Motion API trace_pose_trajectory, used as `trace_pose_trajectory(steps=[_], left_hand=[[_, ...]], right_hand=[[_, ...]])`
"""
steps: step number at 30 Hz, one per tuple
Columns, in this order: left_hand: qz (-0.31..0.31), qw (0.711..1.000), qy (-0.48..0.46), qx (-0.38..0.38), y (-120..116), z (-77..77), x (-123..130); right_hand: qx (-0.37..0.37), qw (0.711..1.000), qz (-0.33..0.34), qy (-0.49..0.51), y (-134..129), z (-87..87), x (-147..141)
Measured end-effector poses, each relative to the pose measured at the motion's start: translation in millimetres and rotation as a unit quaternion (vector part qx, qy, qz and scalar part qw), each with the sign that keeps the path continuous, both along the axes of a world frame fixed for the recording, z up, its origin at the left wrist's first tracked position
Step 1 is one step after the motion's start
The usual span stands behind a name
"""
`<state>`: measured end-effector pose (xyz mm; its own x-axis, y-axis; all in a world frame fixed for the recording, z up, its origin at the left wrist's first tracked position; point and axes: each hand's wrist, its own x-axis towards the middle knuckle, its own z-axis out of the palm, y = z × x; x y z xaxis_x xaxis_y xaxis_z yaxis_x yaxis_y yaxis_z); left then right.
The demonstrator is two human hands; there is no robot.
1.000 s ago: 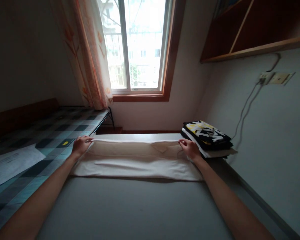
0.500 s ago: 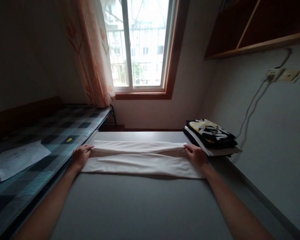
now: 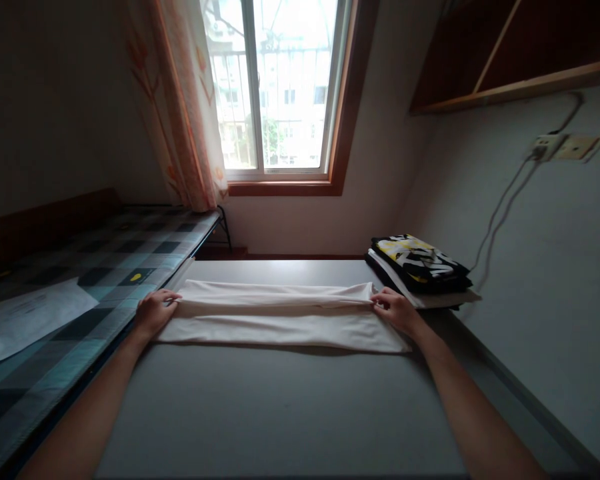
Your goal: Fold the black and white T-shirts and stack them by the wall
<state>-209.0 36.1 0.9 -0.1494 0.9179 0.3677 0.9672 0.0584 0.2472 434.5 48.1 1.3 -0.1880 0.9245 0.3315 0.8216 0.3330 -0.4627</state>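
A long white cloth (image 3: 275,328), folded into a strip, lies crosswise on the grey-white table. A raised fold runs along its middle, with light creases on the near layer. At the left end of that fold my left hand (image 3: 154,313) pinches the cloth between thumb and fingertips. The matching right end is pinched by my right hand (image 3: 396,311). Between the two hands the fold is stretched fairly straight. Whether the cloth is a garment, and of what kind, I cannot tell.
Folded dark clothes (image 3: 423,263) with a yellow and white print are stacked at the table's (image 3: 280,413) back right corner. On the left is a bed with a checked mattress (image 3: 165,250) and white papers (image 3: 40,313). A cable (image 3: 500,213) hangs along the right wall.
Both hands have drawn the pinched fold slightly toward me. The dark gap between the far and near layers has narrowed, and more of the far layer shows behind the fold.
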Motion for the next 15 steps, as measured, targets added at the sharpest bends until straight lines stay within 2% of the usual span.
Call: trace_pose_trajectory(steps=[6, 9, 11, 12, 15], left_hand=[[0.016, 0.999, 0.046, -0.011, -8.2, 9.8, 9.5], [0.018, 0.996, 0.075, 0.036, -11.9, 19.0, 28.7], [0.0, 0.992, 0.074, 0.1, -11.6, 26.1, 52.2], [-0.027, 0.99, 0.066, 0.12, -10.4, 29.4, 67.5], [-0.153, 0.979, 0.015, 0.131, -3.9, 35.9, 126.7]], right_hand=[[0.064, 0.997, 0.025, 0.021, -0.2, 0.5, 3.4], [0.063, 0.997, 0.033, 0.023, 0.0, -0.5, 2.9], [0.063, 0.997, 0.028, 0.028, 0.3, -0.8, 2.3], [0.062, 0.997, 0.024, 0.032, 0.5, -0.7, 2.0], [0.037, 0.998, 0.007, 0.054, 1.3, -1.0, 0.8]])
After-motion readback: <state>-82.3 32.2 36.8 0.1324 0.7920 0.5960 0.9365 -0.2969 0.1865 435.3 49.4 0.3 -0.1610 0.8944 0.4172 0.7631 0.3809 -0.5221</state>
